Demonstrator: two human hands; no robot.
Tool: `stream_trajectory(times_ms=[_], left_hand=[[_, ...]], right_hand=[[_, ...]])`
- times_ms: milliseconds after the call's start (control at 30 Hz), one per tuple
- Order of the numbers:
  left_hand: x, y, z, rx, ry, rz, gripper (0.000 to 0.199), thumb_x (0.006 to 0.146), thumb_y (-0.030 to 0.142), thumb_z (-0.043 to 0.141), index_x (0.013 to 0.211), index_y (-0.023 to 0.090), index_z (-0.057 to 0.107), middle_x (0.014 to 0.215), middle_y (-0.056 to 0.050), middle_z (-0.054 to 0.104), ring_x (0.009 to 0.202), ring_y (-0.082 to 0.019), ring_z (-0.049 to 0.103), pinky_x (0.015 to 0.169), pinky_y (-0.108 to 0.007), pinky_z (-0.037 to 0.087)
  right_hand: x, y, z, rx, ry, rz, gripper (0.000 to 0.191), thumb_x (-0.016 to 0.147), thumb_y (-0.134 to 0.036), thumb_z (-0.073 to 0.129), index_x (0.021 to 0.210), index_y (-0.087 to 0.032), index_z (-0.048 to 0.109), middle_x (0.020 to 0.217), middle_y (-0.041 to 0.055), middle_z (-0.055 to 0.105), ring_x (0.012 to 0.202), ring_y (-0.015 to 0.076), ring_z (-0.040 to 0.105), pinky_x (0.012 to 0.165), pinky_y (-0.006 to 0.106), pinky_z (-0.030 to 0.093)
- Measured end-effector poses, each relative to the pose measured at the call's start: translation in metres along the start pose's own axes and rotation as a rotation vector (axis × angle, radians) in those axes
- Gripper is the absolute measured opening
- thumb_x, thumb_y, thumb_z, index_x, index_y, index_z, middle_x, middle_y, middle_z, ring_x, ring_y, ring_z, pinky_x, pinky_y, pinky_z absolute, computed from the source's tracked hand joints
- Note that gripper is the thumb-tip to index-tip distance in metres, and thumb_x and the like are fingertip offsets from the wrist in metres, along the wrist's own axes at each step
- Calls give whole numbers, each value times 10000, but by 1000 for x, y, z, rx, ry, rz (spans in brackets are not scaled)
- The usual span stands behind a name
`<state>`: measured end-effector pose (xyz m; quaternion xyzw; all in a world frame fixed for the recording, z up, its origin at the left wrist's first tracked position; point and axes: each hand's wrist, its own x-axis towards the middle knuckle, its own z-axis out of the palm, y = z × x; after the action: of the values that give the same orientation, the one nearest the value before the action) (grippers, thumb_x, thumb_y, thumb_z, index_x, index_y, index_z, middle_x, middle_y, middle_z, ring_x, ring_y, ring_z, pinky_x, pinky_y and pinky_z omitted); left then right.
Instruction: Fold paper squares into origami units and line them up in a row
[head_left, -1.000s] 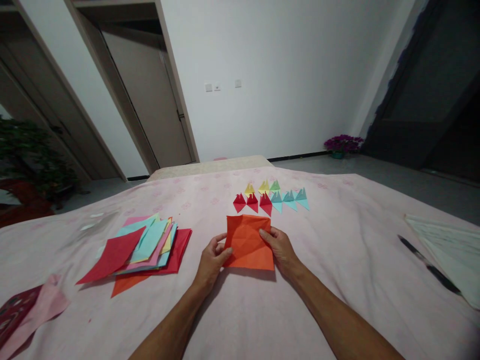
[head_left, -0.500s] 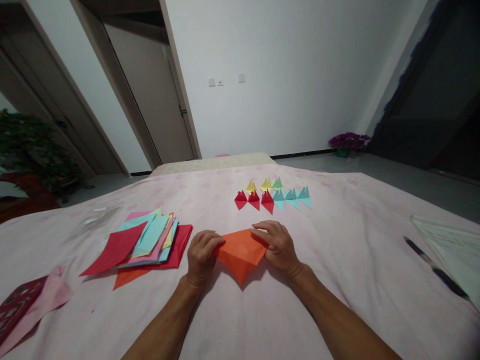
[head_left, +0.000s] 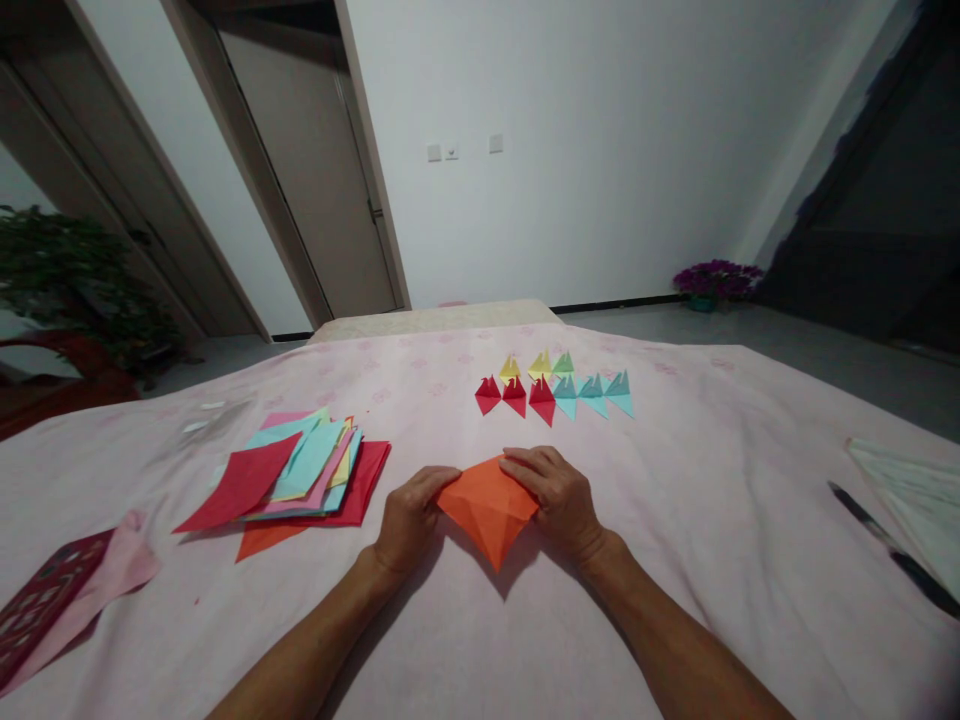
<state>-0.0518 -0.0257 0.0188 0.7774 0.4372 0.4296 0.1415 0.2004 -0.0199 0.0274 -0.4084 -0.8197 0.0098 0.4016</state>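
Note:
An orange sheet of origami paper (head_left: 489,508), creased and partly folded, is held between my two hands with one corner pointing toward me. My left hand (head_left: 411,515) pinches its left corner between thumb and fingers. At the right and upper edge, my right hand (head_left: 556,497) is closed on the paper, its fingers covering part of that side. Beyond the hands stand small folded paper cranes in rows: red ones (head_left: 514,395), light blue ones (head_left: 592,393), yellow ones (head_left: 541,365) and a green one (head_left: 563,363).
To the left lies a stack of coloured paper sheets (head_left: 259,478). Nearer on that side are a dark red patterned item (head_left: 56,590) and pink paper (head_left: 112,580). A black pen (head_left: 892,545) rests beside a pale sheet (head_left: 911,505) at the right. A pink cloth (head_left: 465,660) covers the table.
Both hands still hold the orange paper. Its sides are raised slightly more and its front corner looks more tilted. The whole view has shifted a little.

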Motion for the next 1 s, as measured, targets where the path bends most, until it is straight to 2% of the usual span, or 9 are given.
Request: stream_trajectory(times_ms=[133, 233, 300, 367, 500, 667, 733, 900, 1000], left_hand=[[37, -4, 2, -126, 255, -14, 294, 830, 128, 545, 1043, 223, 724, 1098, -80, 726, 1029, -218, 676, 926, -403, 546], [54, -10, -1, -129, 307, 35, 276, 834, 139, 548, 1010, 231, 738, 1182, -87, 700, 1103, -222, 650, 970, -434, 524], [54, -17, -2, -133, 276, 72, 265, 849, 141, 543, 1002, 225, 742, 1244, -100, 669, 1154, -225, 627, 990, -440, 513], [44, -28, -2, -119, 201, 94, 262, 868, 139, 537, 1013, 220, 740, 1293, -115, 637, 1196, -230, 604, 1002, -440, 506], [19, -46, -1, 4, -27, 113, 367, 830, 82, 570, 1137, 245, 691, 1356, -123, 589, 1234, -233, 579, 1001, -445, 511], [10, -44, -5, 222, -194, 242, 563, 788, 30, 591, 1297, 269, 593, 1373, -104, 587, 1366, -268, 443, 1100, -522, 398], [10, -42, -4, 225, -263, 264, 548, 799, 23, 570, 1290, 263, 600, 1319, -92, 632, 1330, -254, 485, 1104, -502, 398], [10, -41, 2, 180, -263, 82, 350, 868, 112, 547, 1154, 259, 686, 1195, -85, 693, 1133, -220, 623, 996, -404, 489], [15, -39, 3, 170, -220, -3, 256, 883, 154, 538, 1058, 229, 709, 1084, -85, 709, 1029, -216, 635, 930, -365, 496]], right_hand=[[24, 0, 9, 114, 159, 43, 487, 858, -81, 509, 1288, -275, 629, 1308, 79, 624, 1184, 246, 557, 1006, 443, 471], [40, 10, 11, 185, 193, 13, 557, 814, -52, 515, 1314, -282, 604, 1374, 78, 575, 1285, 251, 505, 1088, 501, 403], [42, 21, 11, 212, 124, -66, 566, 788, -44, 522, 1293, -280, 620, 1382, 78, 572, 1309, 257, 489, 1104, 528, 378], [37, 33, 11, 213, 21, -134, 567, 765, -33, 536, 1267, -275, 640, 1352, 83, 601, 1302, 260, 497, 1084, 522, 406], [15, 46, 14, 134, -204, -197, 584, 758, -28, 558, 1286, -268, 622, 1324, 81, 626, 1304, 265, 497, 1057, 504, 435], [1, 42, 18, 49, -272, -202, 507, 829, -53, 511, 1289, -241, 611, 1261, 90, 661, 1184, 244, 582, 1007, 453, 461], [1, 40, 18, 25, -281, -178, 515, 814, -48, 503, 1291, -214, 603, 1238, 101, 667, 1132, 241, 598, 989, 440, 462], [10, 36, 20, 5, -274, -60, 504, 759, -42, 505, 1219, -201, 639, 1147, 93, 691, 1054, 234, 596, 926, 399, 459], [24, 36, 22, -14, -291, 7, 337, 770, -86, 526, 1017, -214, 718, 999, 66, 716, 952, 221, 597, 860, 360, 448]])
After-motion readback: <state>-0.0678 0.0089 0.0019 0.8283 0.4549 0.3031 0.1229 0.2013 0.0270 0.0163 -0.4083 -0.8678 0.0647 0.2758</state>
